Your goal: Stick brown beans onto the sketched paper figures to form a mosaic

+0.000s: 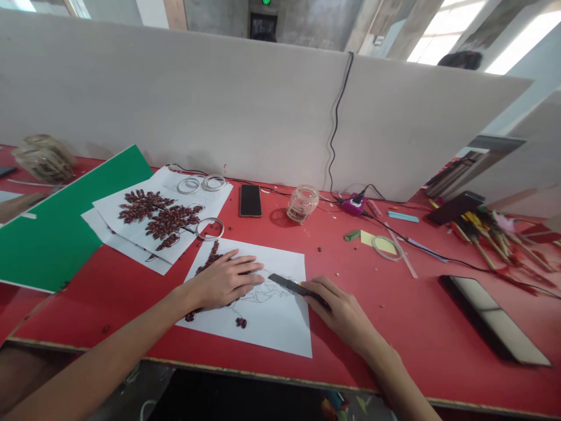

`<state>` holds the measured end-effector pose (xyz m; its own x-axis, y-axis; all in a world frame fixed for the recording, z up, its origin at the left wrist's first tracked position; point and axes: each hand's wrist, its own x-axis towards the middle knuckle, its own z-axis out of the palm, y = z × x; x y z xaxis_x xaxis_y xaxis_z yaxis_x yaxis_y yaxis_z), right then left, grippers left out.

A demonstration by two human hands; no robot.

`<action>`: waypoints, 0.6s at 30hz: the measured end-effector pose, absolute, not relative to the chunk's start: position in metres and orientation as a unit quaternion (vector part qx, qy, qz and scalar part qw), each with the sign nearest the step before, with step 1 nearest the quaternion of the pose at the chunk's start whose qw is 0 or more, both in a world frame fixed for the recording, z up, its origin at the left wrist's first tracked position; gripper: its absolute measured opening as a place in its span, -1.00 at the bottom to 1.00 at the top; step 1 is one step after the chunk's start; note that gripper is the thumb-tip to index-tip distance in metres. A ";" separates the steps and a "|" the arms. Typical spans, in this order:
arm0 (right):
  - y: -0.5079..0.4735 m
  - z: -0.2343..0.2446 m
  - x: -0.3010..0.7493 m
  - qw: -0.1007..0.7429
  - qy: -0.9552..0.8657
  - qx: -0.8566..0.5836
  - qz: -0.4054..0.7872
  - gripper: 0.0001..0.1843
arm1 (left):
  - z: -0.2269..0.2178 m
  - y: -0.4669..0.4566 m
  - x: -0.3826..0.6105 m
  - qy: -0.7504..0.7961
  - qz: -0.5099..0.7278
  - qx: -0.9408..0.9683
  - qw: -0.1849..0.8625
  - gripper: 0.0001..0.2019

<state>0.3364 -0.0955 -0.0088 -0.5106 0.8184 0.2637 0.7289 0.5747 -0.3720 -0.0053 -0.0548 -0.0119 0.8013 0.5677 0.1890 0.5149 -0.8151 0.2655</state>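
Observation:
A white sheet (280, 339) lies in front of me, with pencil line drawing and dark red seeds on its left part. My left hand (228, 278) rests flat on it, fingers stretched out, covering some of the seeds. A small seed cluster (241, 323) sits below that hand. My right hand (331, 301) grips a dark utility knife (289, 285) near the sheet's right edge. The knife's angled tip points left over the drawing, close to my left fingertips. Whether it touches the paper I cannot tell.
Finished-looking seed pictures (151, 216) lie at the left with rings of tape (210, 228), beside a green board (87, 204). Behind are a phone (250, 200), a glass jar (302, 203) and a purple power adapter (353, 203). A dark case (493, 318) lies right. Another person's arm (20, 207) shows left.

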 end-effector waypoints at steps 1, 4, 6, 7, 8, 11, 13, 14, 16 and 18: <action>-0.094 -0.008 0.337 0.214 -0.856 -0.453 0.129 -0.75 | -0.012 -0.055 -0.005 0.286 0.132 0.944 0.100 -0.64; -0.090 -0.006 0.333 0.217 -0.839 -0.472 0.162 -0.75 | -0.014 -0.054 -0.005 0.284 0.129 0.945 0.099 -0.64; -0.087 -0.005 0.329 0.210 -0.838 -0.476 0.165 -0.74 | -0.014 -0.054 -0.005 0.285 0.125 0.945 0.098 -0.65; -0.086 -0.005 0.327 0.205 -0.839 -0.477 0.165 -0.74 | -0.015 -0.054 -0.005 0.285 0.123 0.946 0.097 -0.65; -0.085 -0.005 0.325 0.201 -0.841 -0.475 0.164 -0.73 | -0.015 -0.054 -0.005 0.286 0.120 0.946 0.097 -0.65; -0.084 -0.006 0.323 0.195 -0.846 -0.469 0.161 -0.72 | -0.014 -0.054 -0.005 0.286 0.115 0.946 0.096 -0.65; -0.084 -0.006 0.324 0.197 -0.848 -0.466 0.157 -0.72 | -0.014 -0.054 -0.005 0.286 0.112 0.947 0.096 -0.65; -0.084 -0.006 0.324 0.199 -0.848 -0.465 0.157 -0.72 | -0.014 -0.054 -0.005 0.287 0.111 0.947 0.097 -0.65; -0.084 -0.006 0.325 0.202 -0.849 -0.462 0.158 -0.72 | -0.013 -0.054 -0.005 0.286 0.111 0.947 0.099 -0.65; -0.084 -0.006 0.325 0.203 -0.851 -0.455 0.163 -0.72 | -0.013 -0.054 -0.005 0.285 0.116 0.947 0.098 -0.64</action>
